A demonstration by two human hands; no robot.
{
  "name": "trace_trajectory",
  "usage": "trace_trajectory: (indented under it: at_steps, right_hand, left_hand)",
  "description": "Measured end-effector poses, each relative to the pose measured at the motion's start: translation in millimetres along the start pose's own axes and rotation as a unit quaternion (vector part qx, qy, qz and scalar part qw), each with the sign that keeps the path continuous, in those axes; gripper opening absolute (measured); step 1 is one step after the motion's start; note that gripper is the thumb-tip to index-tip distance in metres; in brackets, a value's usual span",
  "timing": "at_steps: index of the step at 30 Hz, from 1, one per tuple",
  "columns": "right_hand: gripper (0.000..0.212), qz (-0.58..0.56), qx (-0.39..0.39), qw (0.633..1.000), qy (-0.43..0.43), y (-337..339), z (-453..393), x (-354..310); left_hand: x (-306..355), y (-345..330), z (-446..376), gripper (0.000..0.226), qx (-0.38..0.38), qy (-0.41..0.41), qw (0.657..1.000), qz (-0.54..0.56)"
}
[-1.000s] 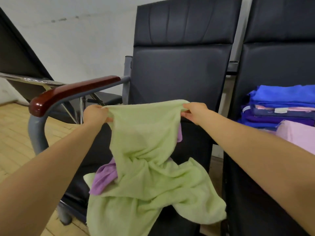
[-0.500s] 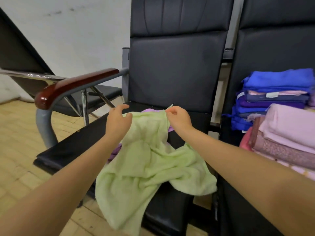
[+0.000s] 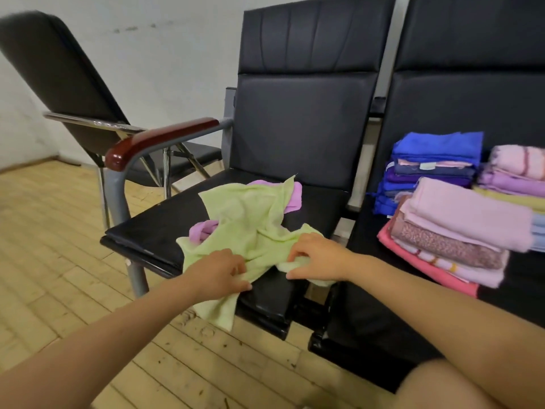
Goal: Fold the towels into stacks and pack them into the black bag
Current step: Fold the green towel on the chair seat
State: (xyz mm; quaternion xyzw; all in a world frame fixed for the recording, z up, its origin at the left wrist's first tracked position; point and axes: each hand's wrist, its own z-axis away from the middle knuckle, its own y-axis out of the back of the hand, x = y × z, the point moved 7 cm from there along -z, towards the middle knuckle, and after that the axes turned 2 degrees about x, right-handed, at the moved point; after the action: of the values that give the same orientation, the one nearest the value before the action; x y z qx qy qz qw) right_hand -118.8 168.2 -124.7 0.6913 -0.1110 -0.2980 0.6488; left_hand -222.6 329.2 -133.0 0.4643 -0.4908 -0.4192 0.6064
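I see two black padded chairs [image 3: 295, 119] side by side against a pale wall [image 3: 165, 54], a red-brown wooden armrest [image 3: 159, 140] on the nearer one, another black chair [image 3: 59, 78] farther left, and a light plank floor [image 3: 53, 246]

Black chair seat [image 3: 159, 231], green towel [image 3: 250, 222] over, seemingly, purple towel [image 3: 293, 194]

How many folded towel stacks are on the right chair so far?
3 visible: a blue-purple stack at the back of the right chair, a pink stack in front of it, and a pink-lilac-yellow stack cut off by the frame's right edge. More may lie beyond it.
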Motion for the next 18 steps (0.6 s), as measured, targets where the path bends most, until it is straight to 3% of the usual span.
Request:
trace_trajectory:
  at_steps: [3, 5, 7, 9, 11, 12, 14, 16, 18]
  right_hand:
    - [0.027, 0.047, 0.03, 0.998, 0.005, 4, 4, 4]
    - [0.018, 0.055, 0.044, 0.998, 0.002, 7, 4, 4]
    - [0.015, -0.087, 0.092, 0.991, -0.04, 17, 4, 6]
    - [0.018, -0.287, 0.173, 0.938, -0.088, 33, 3, 14]
    - [0.015, -0.359, 0.232, 0.9, -0.085, 51, 4, 13]
    - [0.011, -0.344, 0.239, 0.906, -0.065, 56, 2, 9]
    - [0.011, -0.285, 0.211, 0.934, -0.034, 56, -2, 0]
    - [0.008, -0.248, 0.186, 0.95, -0.024, 46, -9, 0]
    - [0.012, -0.235, 0.179, 0.954, -0.044, 37, -12, 11]
  left_hand:
    - [4, 2, 0, 0.02, 0.031, -0.038, 0.996, -0.07]
    - [7, 6, 0, 0.018, 0.048, -0.042, 0.996, -0.054]
    - [3, 23, -3, 0.017, 0.095, 0.005, 0.99, 0.1]
    - [-8, 50, -5, 0.023, 0.166, 0.059, 0.944, 0.278]
    - [-11, 69, -5, 0.024, 0.199, 0.078, 0.902, 0.375]
    - [-8, 77, -4, 0.021, 0.212, 0.063, 0.909, 0.354]
    - [0, 81, -3, 0.017, 0.214, 0.027, 0.96, 0.177]
    - [-5, 67, -11, 0.032, 0.172, 0.001, 0.984, 0.044]
    - [-18, 50, -19, 0.036, 0.112, -0.002, 0.993, 0.035]
